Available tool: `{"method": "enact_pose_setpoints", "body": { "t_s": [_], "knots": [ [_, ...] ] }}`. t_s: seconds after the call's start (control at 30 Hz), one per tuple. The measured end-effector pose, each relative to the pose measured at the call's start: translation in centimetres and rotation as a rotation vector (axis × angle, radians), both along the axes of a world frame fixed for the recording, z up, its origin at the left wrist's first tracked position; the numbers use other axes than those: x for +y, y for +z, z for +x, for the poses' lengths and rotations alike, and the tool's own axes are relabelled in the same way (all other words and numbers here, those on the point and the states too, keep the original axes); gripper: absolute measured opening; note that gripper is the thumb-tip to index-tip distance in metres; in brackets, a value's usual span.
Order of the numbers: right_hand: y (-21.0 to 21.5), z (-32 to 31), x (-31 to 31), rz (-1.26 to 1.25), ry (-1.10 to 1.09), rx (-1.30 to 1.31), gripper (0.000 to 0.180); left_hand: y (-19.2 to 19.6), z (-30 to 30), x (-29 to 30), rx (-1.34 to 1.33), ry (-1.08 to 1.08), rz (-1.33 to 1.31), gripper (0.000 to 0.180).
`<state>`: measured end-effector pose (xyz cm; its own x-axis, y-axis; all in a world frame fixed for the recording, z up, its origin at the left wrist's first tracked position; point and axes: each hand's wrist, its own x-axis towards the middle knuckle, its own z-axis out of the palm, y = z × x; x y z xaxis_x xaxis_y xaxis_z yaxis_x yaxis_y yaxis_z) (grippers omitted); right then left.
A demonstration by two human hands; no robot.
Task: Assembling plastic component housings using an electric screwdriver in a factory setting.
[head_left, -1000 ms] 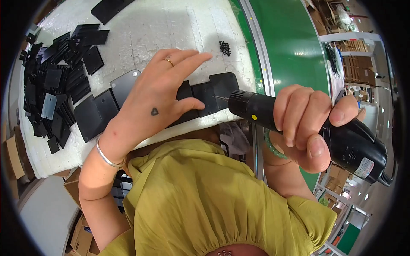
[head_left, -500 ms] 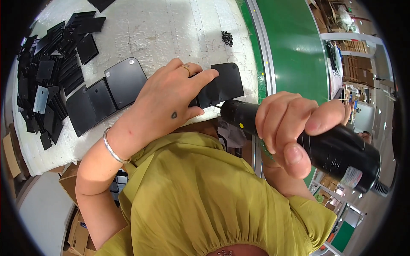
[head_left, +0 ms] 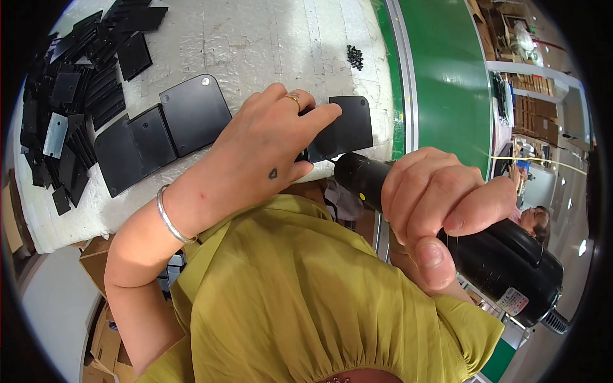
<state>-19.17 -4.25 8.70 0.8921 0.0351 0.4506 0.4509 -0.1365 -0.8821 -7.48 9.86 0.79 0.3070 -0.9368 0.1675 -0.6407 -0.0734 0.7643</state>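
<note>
My left hand (head_left: 271,137) is closed on a flat black plate (head_left: 351,124) with a rounded corner, near the front edge of the white table. Its fingers lie over the plate and hide the left part of it. In my right hand (head_left: 440,204) is a black electric screwdriver (head_left: 495,262), tilted, fingers wrapped round its body. The thin bit points left at the plate's near edge, close to my left thumb; whether it touches is too small to tell. Left of my left wrist lies another black plate assembly (head_left: 195,118), partly behind my forearm.
Loose black parts (head_left: 105,96) are heaped at the left, with a silver metal plate (head_left: 55,135) among them. A small pile of dark screws (head_left: 355,58) sits at the far right of the white table (head_left: 255,38). Beyond runs a green surface (head_left: 447,83). Another person (head_left: 535,223) is in the background.
The view has shifted slightly. The screwdriver's back end has tipped lower, and my right thumb is lower with it. My left hand keeps its hold on the plate.
</note>
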Motion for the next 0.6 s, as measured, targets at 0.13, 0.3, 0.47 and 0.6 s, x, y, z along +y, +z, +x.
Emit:
{"method": "enact_pose_setpoints", "body": {
  "t_s": [0.13, 0.3, 0.47, 0.6],
  "knots": [
    [0.1, 0.3, 0.2, -0.004, -0.005, 0.001, 0.029, -0.5, 0.1, -0.1, -0.032, 0.002, -0.047, 0.064],
    [-0.3, 0.5, 0.7, 0.24, -0.032, 0.024, 0.027, -1.3, -0.2, -0.1, -0.09, 0.054, -0.055, 0.066],
    [3.1, -1.4, -0.7, 0.601, -0.109, -0.327, 0.031, 0.7, -0.4, 0.2, -0.036, 0.322, -0.223, 0.066],
    [1.5, 0.1, 0.1, 0.355, -0.597, -0.081, 0.061, 3.4, -0.9, 1.4, 0.071, 0.529, -0.484, 0.069]
  ]
}}
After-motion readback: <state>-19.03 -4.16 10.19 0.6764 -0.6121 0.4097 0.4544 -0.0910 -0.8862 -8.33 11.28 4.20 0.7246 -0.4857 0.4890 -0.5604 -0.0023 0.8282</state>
